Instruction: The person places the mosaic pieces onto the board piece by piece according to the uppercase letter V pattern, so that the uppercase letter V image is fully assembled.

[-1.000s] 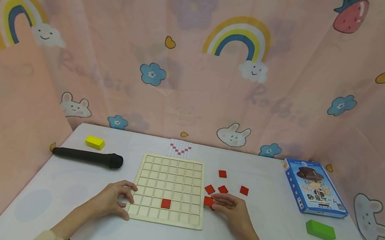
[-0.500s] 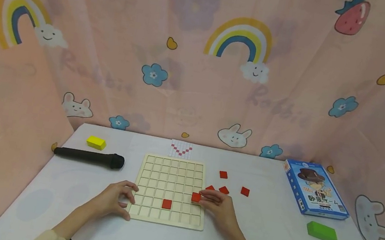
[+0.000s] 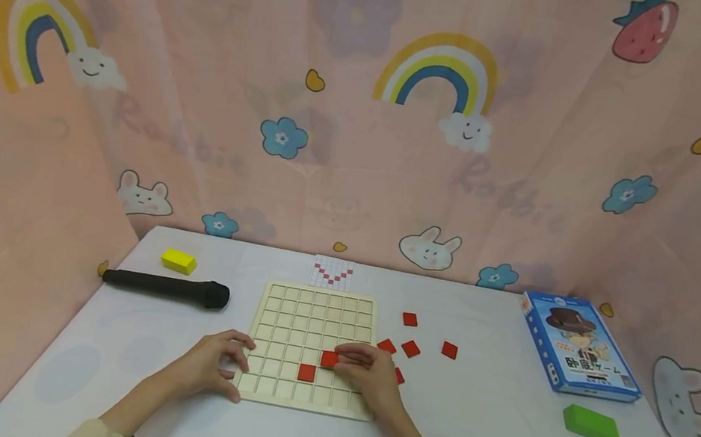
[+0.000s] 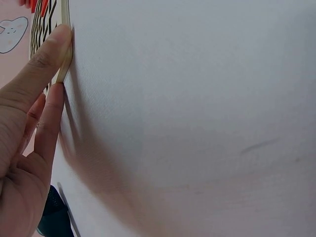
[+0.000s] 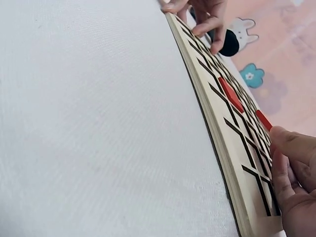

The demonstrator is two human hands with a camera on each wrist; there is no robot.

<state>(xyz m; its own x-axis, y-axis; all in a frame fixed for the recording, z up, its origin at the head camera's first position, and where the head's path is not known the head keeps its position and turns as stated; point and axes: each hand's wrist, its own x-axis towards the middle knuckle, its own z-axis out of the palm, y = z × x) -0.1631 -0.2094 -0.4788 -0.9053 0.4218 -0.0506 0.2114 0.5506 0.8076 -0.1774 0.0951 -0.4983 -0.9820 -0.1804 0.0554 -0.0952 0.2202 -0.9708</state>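
Note:
A pale wooden grid board [image 3: 277, 347] lies on the table. My left hand [image 3: 209, 362] holds its near left corner, thumb and fingers on the edges; in the left wrist view the thumb [image 4: 42, 61] presses the board's rim. My right hand [image 3: 370, 380] is over the right half of the board. Between thumb and fingertips it pinches a red square tile [image 3: 329, 360], seen edge-on in the right wrist view as a red tile [image 5: 263, 119] just above the grid. Another red tile [image 3: 306, 373] sits in a cell, one row nearer and to the left.
Several loose red tiles [image 3: 411, 348] lie right of the board, one partly behind my right hand. A small pattern card [image 3: 332, 273] is behind the board. A black microphone [image 3: 166, 288] and yellow block [image 3: 179, 261] lie left; a blue box [image 3: 579, 347] and green block [image 3: 592, 424] right.
My right hand has picked up a red tile from beside the board and carried it left over the grid. The left hand has stayed at the board's corner.

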